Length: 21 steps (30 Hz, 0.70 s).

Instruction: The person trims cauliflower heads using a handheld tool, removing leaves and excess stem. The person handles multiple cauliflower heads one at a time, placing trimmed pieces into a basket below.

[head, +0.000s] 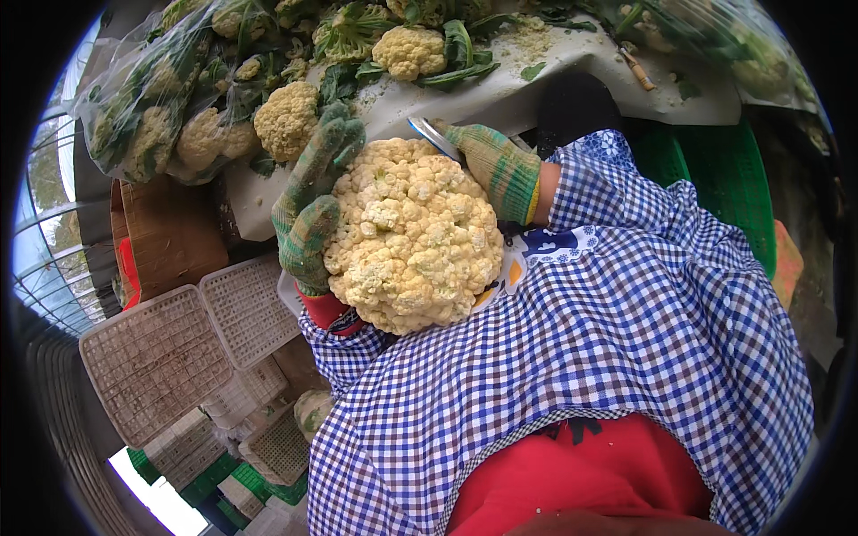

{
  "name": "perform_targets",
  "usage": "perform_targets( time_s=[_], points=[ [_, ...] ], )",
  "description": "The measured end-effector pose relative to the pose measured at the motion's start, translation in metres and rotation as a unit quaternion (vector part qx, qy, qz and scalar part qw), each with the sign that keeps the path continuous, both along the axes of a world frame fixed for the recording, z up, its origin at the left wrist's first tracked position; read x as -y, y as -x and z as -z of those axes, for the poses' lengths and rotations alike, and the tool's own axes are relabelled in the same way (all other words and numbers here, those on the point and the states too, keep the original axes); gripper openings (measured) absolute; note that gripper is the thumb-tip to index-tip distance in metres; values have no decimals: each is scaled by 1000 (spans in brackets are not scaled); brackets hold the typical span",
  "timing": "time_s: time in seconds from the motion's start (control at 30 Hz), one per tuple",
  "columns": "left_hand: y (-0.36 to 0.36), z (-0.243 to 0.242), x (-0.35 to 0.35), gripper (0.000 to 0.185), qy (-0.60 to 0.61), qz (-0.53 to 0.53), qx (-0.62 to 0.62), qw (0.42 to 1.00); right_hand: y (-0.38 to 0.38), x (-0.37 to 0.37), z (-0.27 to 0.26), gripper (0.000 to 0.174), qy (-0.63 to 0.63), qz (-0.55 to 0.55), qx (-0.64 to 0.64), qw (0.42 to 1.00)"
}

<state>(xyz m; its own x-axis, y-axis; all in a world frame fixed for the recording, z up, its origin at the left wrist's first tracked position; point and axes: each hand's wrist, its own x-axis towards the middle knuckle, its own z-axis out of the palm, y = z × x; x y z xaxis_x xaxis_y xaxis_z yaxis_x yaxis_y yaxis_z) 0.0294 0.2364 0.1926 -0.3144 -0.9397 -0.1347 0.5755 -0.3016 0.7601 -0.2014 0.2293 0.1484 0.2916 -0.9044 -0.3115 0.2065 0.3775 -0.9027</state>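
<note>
A large cream-yellow cauliflower head (415,238) is held close in front of my chest, curd side facing up. My left hand (310,208), in a green and tan knitted glove, grips its left side, with the fingers pointing away from me and the thumb against the curd. In a matching glove, my right hand (496,171) holds a shiny metal tool (434,139) at the cauliflower's far right edge. Only a narrow bright edge of that tool shows, so its kind is unclear. The underside of the cauliflower is hidden.
Trimmed cauliflowers (409,52) and leaves lie on a white sheet (496,94) ahead. A knife with a wooden handle (637,70) rests there. Plastic-wrapped cauliflowers (161,114) and a cardboard box (171,231) are left. Plastic crates (157,362) stand lower left, a green basket (727,191) right.
</note>
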Motion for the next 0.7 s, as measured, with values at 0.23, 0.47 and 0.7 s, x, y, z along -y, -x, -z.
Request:
perform_targets(
  time_s=[0.23,0.47,0.7],
  points=[
    [24,6,2,89,-57,155,-20,986,4,19,12,28,357,61,-139,922],
    [28,12,-14,85,-31,202,6,979,55,25,-22,24,402,94,-403,817],
    [-1,59,-36,77,-140,102,-35,984,57,-13,-20,25,606,-117,-422,665]
  ],
)
